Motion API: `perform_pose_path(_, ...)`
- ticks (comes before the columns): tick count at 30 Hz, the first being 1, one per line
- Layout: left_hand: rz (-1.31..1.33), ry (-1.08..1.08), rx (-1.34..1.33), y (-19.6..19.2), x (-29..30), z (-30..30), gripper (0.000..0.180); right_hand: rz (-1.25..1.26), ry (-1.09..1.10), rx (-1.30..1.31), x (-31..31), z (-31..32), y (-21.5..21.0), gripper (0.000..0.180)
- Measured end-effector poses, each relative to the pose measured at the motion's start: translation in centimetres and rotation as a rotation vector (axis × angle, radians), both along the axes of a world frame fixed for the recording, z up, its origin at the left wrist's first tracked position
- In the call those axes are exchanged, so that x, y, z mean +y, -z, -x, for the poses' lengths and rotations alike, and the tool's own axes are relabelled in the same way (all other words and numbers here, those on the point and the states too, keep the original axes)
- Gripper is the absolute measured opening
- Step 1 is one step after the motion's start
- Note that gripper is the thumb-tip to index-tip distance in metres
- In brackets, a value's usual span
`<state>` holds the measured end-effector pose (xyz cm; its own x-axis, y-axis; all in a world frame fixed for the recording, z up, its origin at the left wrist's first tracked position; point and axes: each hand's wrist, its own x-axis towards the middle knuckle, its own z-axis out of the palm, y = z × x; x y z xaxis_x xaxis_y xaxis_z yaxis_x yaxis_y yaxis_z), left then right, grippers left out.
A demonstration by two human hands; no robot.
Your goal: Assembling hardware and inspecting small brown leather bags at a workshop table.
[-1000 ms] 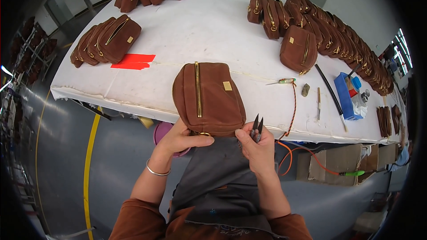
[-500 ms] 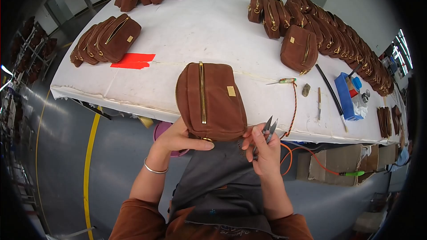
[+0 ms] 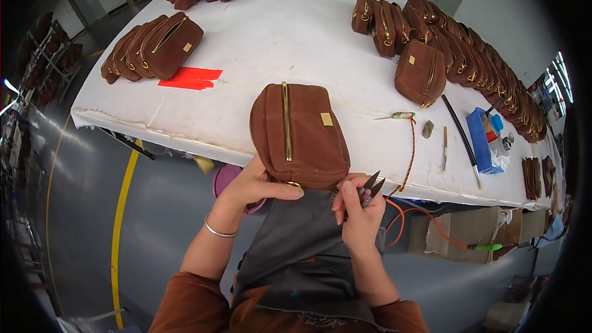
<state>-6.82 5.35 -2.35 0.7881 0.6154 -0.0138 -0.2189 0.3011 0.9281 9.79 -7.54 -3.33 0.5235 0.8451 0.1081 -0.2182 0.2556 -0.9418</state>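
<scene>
A brown zippered bag (image 3: 308, 132) with a gold zip and a small gold label is held at the table's near edge. My left hand (image 3: 253, 184) grips its lower left corner, thumb along the bottom near a gold ring (image 3: 293, 184). At the bag's lower right corner, my right hand (image 3: 359, 206) has its fingertips close against the edge. Small dark thread snips (image 3: 372, 189) are held in that right hand, their blades pointing up and apart. The left fingers behind the bag are hidden.
Rows of similar brown bags (image 3: 419, 71) cover the table's right side, more (image 3: 154, 46) stand at left. An awl (image 3: 404, 115) with a cord, a stone-like lump (image 3: 428, 128), a brush (image 3: 460, 135) and a blue bin (image 3: 482, 142) lie to the right. A cardboard box (image 3: 462, 234) sits below.
The view has shifted slightly. My right hand has drawn closer to the bag's lower right corner, with the snips turned a little to the right. The left hand keeps its grip.
</scene>
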Motion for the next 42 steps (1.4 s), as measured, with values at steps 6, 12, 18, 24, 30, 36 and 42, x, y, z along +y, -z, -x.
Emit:
perform_pose_path(6, -0.113, 0.013, -0.003, 0.4, 0.7, -0.6, 0.08, 0.051, -0.231, 0.351, 0.2, -0.4, -1.2, 0.016)
perform_pose_path(12, -0.177, 0.06, -0.002, 1.2, 1.7, -1.1, 0.083, 0.2, -0.318, 0.303, 0.1, -1.9, -1.1, 0.017)
perform_pose_path(18, -0.225, 0.08, 0.035, 0.2, 1.5, -0.8, 0.08, 0.07, -0.336, 0.345, 1.0, -4.3, -0.3, 0.018)
perform_pose_path(24, -0.11, 0.036, 0.017, 0.0, 1.4, -1.5, 0.067, 0.001, -0.104, 0.278, 2.7, -3.3, -0.4, 0.017)
perform_pose_path(30, 0.003, 0.022, 0.091, -1.1, 1.0, -1.9, 0.062, 0.074, -0.331, 0.507, 2.9, -5.5, -0.5, 0.018)
perform_pose_path(36, -0.048, 0.029, 0.092, -0.4, 1.0, -2.0, 0.063, 0.189, -0.121, -0.235, 2.3, -8.3, -2.0, 0.018)
perform_pose_path(42, -0.01, -0.009, 0.114, -0.7, 0.9, -1.8, 0.061, 0.119, 0.126, -0.28, -1.8, -13.7, -5.5, 0.016)
